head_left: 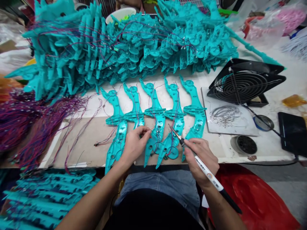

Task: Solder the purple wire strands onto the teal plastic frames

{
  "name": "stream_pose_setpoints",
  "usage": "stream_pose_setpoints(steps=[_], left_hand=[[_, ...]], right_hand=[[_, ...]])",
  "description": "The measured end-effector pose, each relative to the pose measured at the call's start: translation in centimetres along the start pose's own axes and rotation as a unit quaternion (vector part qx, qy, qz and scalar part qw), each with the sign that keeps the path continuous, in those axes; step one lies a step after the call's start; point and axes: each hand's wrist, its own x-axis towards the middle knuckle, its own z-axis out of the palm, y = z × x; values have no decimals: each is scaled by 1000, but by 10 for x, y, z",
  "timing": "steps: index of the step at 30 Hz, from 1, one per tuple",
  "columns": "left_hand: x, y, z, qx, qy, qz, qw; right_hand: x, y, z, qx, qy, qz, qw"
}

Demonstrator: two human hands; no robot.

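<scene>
Several teal plastic shell halves (154, 110), shaped like toy guns, lie in a row on the bench with thin red and blue wires running along them. My left hand (135, 142) is closed over the middle of the row, thumb and forefinger pinching what looks like a thin wire (152, 129). In my right hand (201, 156) is a soldering iron (208, 174) with a white and black handle, gripped like a pen. Its metal tip points up and left, above a shell (176, 116) right of my left hand. Whether the tip touches anything is unclear.
A large heap of wired teal shells (134, 48) fills the back. Wire bundles (48, 124) lie left. To the right are a black fan (242, 80), a board with solder wire (224, 116), a round tin (244, 144) and a black phone-like slab (292, 131). More shells (48, 198) sit lower left.
</scene>
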Motion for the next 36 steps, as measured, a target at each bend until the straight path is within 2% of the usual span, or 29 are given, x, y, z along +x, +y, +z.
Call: stream_pose_setpoints(steps=[3, 5, 6, 8, 11, 13, 16, 18, 20, 23, 25, 27, 29, 30, 34, 36], left_hand=[[1, -1, -3, -93, -12, -44, 995], [5, -2, -5, -98, -10, -57, 993], [7, -2, -6, -76, -2, -54, 996], [9, -2, -9, 35, 29, -32, 998], [9, -4, -10, 238, 82, 13, 968], [7, -6, -9, 261, 124, 38, 957], [3, -7, -5, 113, 198, 47, 972], [1, -6, -1, -25, 210, 27, 977], [0, -3, 2, -135, 201, 3, 970], [0, 3, 4, -276, 186, -37, 942], [1, 7, 2, -352, 145, -64, 923], [1, 11, -2, -378, 89, -77, 918], [0, 16, -8, -345, 63, -74, 934], [-1, 18, -11, -309, 67, -67, 946], [-6, 25, -19, -70, 122, 8, 990], [-5, 22, -15, 29, 82, 42, 995]], right_hand=[[2, 3, 4, 6, -10, -6, 1000], [3, 4, 7, 5, -20, -9, 1000], [3, 4, 8, 4, -25, -10, 1000], [4, 5, 11, 4, -32, -14, 999], [4, 7, 13, 3, -38, -21, 999], [5, 7, 14, 3, -38, -25, 999], [5, 7, 15, 6, -32, -24, 999], [5, 7, 16, 10, -30, -21, 999], [4, 6, 16, 15, -29, -19, 999], [2, 5, 17, 20, -25, -15, 999], [1, 5, 17, 21, -24, -12, 999], [1, 5, 17, 21, -24, -8, 999], [1, 5, 16, 20, -26, -5, 999], [2, 5, 16, 20, -27, -4, 999], [4, 5, 14, 21, -26, -4, 999], [4, 6, 15, 21, -27, -5, 999]])
